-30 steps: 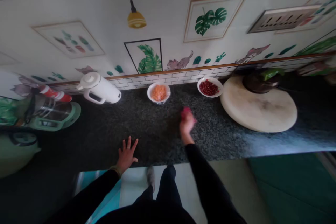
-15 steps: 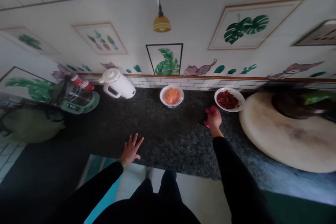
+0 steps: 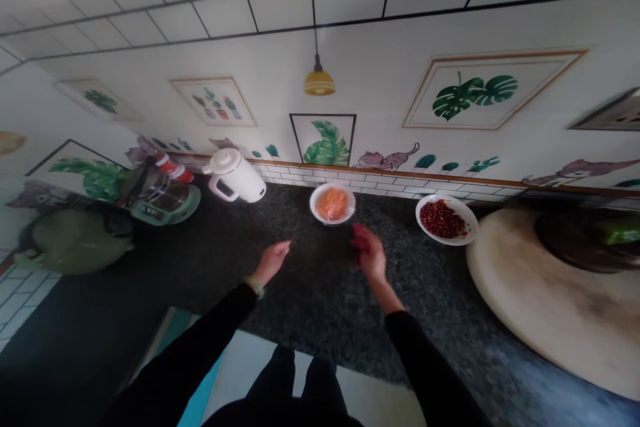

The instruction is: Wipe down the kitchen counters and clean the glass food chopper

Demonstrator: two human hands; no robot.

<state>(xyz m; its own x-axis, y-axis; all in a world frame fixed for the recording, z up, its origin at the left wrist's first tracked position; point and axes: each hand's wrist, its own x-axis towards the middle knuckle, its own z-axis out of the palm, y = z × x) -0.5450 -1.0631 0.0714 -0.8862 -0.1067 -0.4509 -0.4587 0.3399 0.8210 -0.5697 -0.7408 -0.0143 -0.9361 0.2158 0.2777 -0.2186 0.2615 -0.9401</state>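
My right hand (image 3: pixel 373 259) is closed around a crumpled dark-pink cloth (image 3: pixel 357 240), just above or on the dark speckled countertop (image 3: pixel 320 300). Both stand a little to the near right of a white bowl (image 3: pixel 314 208) of orange food under what looks like clear wrap. To the left, my left hand (image 3: pixel 271 263) is raised over the counter with its fingers pinched together. Whatever lies between those fingertips, if anything, is too small to make out. Farther right is a white dish (image 3: pixel 469 227) of dark red beans or berries.
A white jug (image 3: pixel 243 180) stands by the back wall, beside a pale-green appliance with a glass pot (image 3: pixel 165 199). At the far left sits a large green lidded pot (image 3: pixel 75 240). A big round wooden board (image 3: pixel 540 300) carries a dark pan-like object (image 3: pixel 575 240) on the right.
My right hand has moved left with the cloth, away from the red-filled dish. My left hand, spread near the counter's front edge before, has risen forward and closed into a pinch. The view has tilted up.
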